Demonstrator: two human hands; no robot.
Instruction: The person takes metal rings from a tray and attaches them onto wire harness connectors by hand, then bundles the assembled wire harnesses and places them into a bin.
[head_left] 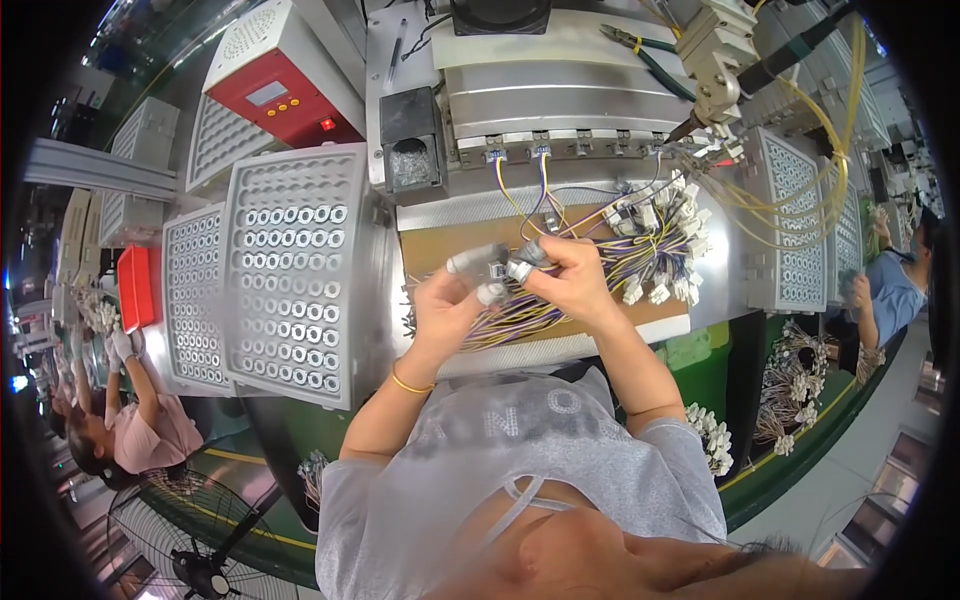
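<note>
My left hand (450, 305) and my right hand (572, 280) meet above a bundle of purple, yellow and dark wires (530, 322). Grey-white finger covers are on the fingertips of both hands. A small dark-and-silver piece (497, 271) is pinched in my left fingers, which are slightly blurred. Right thumb and forefinger are closed against each other beside that piece; what they hold is hidden. The wires lie on a brown board (425, 245), with white connectors (660, 225) heaped at their right end. Behind, a metal fixture (585, 150) holds small blue boards (497, 157) with wires attached.
A soldering iron (683, 130) on a machine arm hangs at the right. Pliers (655, 65) lie beyond the fixture. To the left are a black box (412, 125), trays of round metal parts (290, 280) and a red-and-white device (285, 85). Other people sit on both sides.
</note>
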